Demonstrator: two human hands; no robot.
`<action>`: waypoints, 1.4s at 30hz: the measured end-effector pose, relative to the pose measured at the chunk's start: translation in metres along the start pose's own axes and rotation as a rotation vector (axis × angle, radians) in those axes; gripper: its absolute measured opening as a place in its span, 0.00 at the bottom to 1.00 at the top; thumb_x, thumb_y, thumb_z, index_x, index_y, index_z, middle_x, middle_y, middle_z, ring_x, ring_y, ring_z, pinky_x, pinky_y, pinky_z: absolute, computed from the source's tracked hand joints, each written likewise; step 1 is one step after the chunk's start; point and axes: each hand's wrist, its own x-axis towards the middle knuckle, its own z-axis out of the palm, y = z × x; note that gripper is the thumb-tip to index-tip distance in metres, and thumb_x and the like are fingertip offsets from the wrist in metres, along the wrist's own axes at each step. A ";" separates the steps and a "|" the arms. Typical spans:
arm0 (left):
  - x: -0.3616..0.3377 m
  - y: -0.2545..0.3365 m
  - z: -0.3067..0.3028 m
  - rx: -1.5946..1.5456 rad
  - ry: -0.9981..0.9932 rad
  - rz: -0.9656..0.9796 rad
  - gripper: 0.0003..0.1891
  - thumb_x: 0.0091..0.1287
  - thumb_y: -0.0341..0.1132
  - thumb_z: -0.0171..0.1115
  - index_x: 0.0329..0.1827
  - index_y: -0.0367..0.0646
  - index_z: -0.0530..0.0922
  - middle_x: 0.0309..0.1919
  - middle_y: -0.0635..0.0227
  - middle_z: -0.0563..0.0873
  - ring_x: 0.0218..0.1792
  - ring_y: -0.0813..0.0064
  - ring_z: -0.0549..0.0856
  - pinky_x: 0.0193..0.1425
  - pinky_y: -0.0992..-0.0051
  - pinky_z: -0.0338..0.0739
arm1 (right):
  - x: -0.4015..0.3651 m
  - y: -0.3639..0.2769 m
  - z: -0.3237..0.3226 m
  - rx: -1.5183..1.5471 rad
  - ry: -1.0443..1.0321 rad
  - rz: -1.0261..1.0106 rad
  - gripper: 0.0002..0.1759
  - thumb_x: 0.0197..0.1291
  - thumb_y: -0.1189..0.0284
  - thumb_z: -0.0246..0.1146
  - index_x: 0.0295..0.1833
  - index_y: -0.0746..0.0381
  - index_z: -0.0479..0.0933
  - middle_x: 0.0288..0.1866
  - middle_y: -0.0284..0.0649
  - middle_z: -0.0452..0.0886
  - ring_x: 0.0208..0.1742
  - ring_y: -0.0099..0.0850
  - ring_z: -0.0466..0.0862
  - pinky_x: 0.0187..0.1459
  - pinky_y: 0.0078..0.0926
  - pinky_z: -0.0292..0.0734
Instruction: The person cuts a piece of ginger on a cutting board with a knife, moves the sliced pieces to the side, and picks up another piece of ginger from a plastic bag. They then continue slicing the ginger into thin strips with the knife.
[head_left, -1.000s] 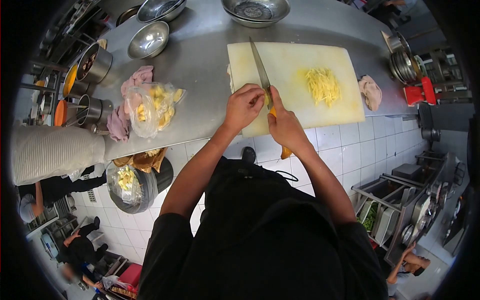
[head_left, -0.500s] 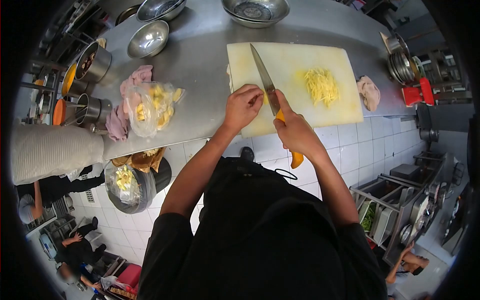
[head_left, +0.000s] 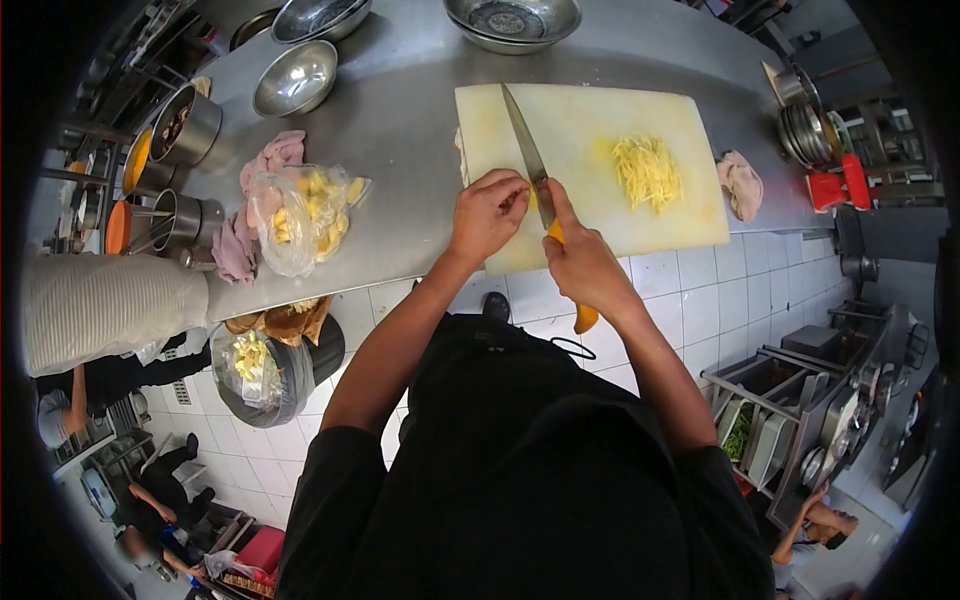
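A white cutting board (head_left: 580, 110) lies on the steel counter (head_left: 400, 110). My right hand (head_left: 580, 262) grips the orange handle of a long knife (head_left: 527, 152), whose blade points away across the board. My left hand (head_left: 487, 213) is curled at the board's near left, fingertips pinning a small yellow piece of food against the blade. A pile of thin yellow strips (head_left: 645, 172) rests on the board to the right.
A clear bag of yellow chunks (head_left: 305, 215) and pink cloths (head_left: 240, 235) lie left of the board. Steel bowls (head_left: 295, 78) and pots (head_left: 190, 125) stand at the back left. Another cloth (head_left: 741, 183) lies right. A lined bin (head_left: 275, 365) stands below the counter. Other people work below left.
The knife slid back toward me and then forward again, a sawing stroke next to my left fingertips. My left hand stayed in place.
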 end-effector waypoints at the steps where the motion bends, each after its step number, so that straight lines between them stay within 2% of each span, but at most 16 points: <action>1: 0.000 -0.001 0.000 -0.009 0.005 0.007 0.05 0.67 0.27 0.69 0.43 0.37 0.88 0.43 0.66 0.91 0.32 0.69 0.91 0.39 0.74 0.87 | 0.003 -0.001 0.003 -0.008 0.012 -0.010 0.45 0.71 0.74 0.56 0.88 0.58 0.43 0.42 0.69 0.85 0.50 0.67 0.85 0.57 0.59 0.77; 6: -0.001 -0.006 0.002 -0.015 0.015 0.022 0.05 0.67 0.27 0.70 0.42 0.38 0.88 0.43 0.66 0.91 0.30 0.70 0.90 0.38 0.74 0.86 | 0.028 0.008 0.011 0.000 0.070 -0.051 0.45 0.69 0.74 0.56 0.88 0.58 0.45 0.38 0.68 0.86 0.44 0.66 0.85 0.52 0.60 0.78; 9: -0.001 -0.004 0.003 -0.028 0.018 0.021 0.04 0.67 0.27 0.70 0.42 0.37 0.88 0.42 0.67 0.91 0.30 0.71 0.90 0.38 0.74 0.86 | 0.031 0.017 0.006 0.014 0.055 -0.059 0.44 0.73 0.74 0.54 0.90 0.51 0.43 0.36 0.56 0.86 0.23 0.40 0.86 0.34 0.41 0.84; 12: 0.000 -0.001 0.001 -0.012 0.021 0.014 0.04 0.66 0.27 0.70 0.42 0.37 0.88 0.42 0.66 0.91 0.30 0.71 0.90 0.37 0.74 0.85 | 0.004 -0.016 -0.020 0.015 -0.066 0.085 0.44 0.73 0.75 0.53 0.89 0.52 0.43 0.35 0.55 0.85 0.22 0.38 0.84 0.34 0.40 0.84; 14: -0.001 -0.002 0.001 -0.021 0.019 0.016 0.04 0.66 0.27 0.70 0.42 0.37 0.88 0.42 0.66 0.91 0.30 0.71 0.90 0.37 0.74 0.85 | -0.005 -0.015 -0.020 -0.020 -0.057 0.045 0.44 0.71 0.74 0.54 0.89 0.57 0.44 0.39 0.64 0.86 0.39 0.56 0.85 0.49 0.51 0.80; 16: -0.001 -0.001 0.002 -0.020 0.025 0.015 0.04 0.66 0.27 0.69 0.42 0.37 0.88 0.42 0.66 0.91 0.30 0.71 0.90 0.38 0.74 0.85 | -0.008 -0.013 -0.018 -0.033 -0.048 0.021 0.44 0.70 0.74 0.54 0.88 0.60 0.44 0.42 0.69 0.86 0.49 0.66 0.86 0.58 0.57 0.77; 20: 0.000 -0.002 0.002 -0.018 0.024 0.026 0.04 0.66 0.27 0.70 0.42 0.37 0.88 0.42 0.66 0.91 0.31 0.69 0.90 0.38 0.74 0.86 | -0.010 -0.015 -0.015 -0.027 -0.047 0.033 0.44 0.70 0.74 0.54 0.88 0.61 0.44 0.43 0.70 0.85 0.51 0.66 0.86 0.60 0.57 0.76; 22: -0.001 -0.001 0.001 -0.025 0.020 0.015 0.04 0.66 0.27 0.70 0.42 0.37 0.88 0.42 0.66 0.91 0.31 0.69 0.90 0.39 0.74 0.87 | -0.009 -0.012 -0.012 -0.036 -0.026 0.022 0.43 0.71 0.74 0.54 0.88 0.59 0.45 0.39 0.64 0.85 0.41 0.57 0.85 0.51 0.52 0.79; 24: -0.001 0.000 0.001 -0.025 0.023 0.013 0.04 0.66 0.27 0.70 0.42 0.37 0.88 0.42 0.66 0.91 0.31 0.68 0.90 0.39 0.74 0.87 | -0.007 -0.004 -0.006 -0.053 0.022 -0.021 0.43 0.73 0.74 0.54 0.89 0.55 0.45 0.30 0.51 0.83 0.20 0.38 0.82 0.33 0.40 0.83; 26: 0.000 0.000 0.001 -0.021 0.030 0.020 0.04 0.66 0.27 0.70 0.41 0.38 0.88 0.42 0.67 0.91 0.31 0.68 0.90 0.38 0.74 0.87 | -0.008 -0.008 -0.008 -0.020 -0.016 0.010 0.44 0.71 0.75 0.54 0.88 0.58 0.44 0.39 0.64 0.85 0.41 0.57 0.84 0.51 0.52 0.78; 28: 0.000 -0.002 0.002 -0.014 0.025 0.021 0.04 0.66 0.27 0.70 0.41 0.38 0.88 0.42 0.66 0.91 0.31 0.68 0.90 0.38 0.74 0.86 | -0.006 -0.010 -0.008 -0.013 -0.026 0.023 0.45 0.70 0.75 0.55 0.88 0.60 0.43 0.44 0.71 0.85 0.51 0.67 0.85 0.61 0.58 0.76; 33: -0.001 -0.005 0.003 -0.016 0.036 0.027 0.05 0.66 0.27 0.70 0.42 0.38 0.88 0.42 0.66 0.91 0.30 0.69 0.90 0.37 0.74 0.86 | 0.015 0.002 0.013 -0.001 0.058 -0.040 0.46 0.70 0.74 0.56 0.88 0.58 0.42 0.43 0.69 0.86 0.50 0.66 0.86 0.59 0.59 0.77; 38: 0.000 -0.005 0.003 -0.009 0.023 0.020 0.04 0.66 0.27 0.70 0.41 0.38 0.88 0.42 0.66 0.91 0.30 0.69 0.90 0.37 0.74 0.86 | 0.019 0.004 0.002 0.026 0.004 -0.010 0.45 0.70 0.74 0.56 0.88 0.58 0.43 0.41 0.69 0.85 0.47 0.66 0.86 0.56 0.58 0.78; 40: 0.000 -0.004 0.002 -0.008 0.026 0.031 0.04 0.66 0.27 0.70 0.41 0.38 0.88 0.42 0.66 0.91 0.30 0.69 0.90 0.38 0.74 0.86 | 0.009 -0.002 -0.006 0.000 -0.012 0.000 0.45 0.71 0.73 0.55 0.89 0.57 0.43 0.38 0.64 0.85 0.38 0.57 0.85 0.49 0.52 0.80; 42: 0.000 -0.002 0.002 -0.012 0.031 0.034 0.04 0.66 0.27 0.70 0.41 0.37 0.88 0.42 0.66 0.91 0.30 0.69 0.90 0.38 0.74 0.86 | -0.003 -0.007 -0.012 -0.025 -0.031 0.023 0.44 0.73 0.73 0.53 0.90 0.53 0.43 0.32 0.53 0.85 0.20 0.38 0.83 0.35 0.41 0.84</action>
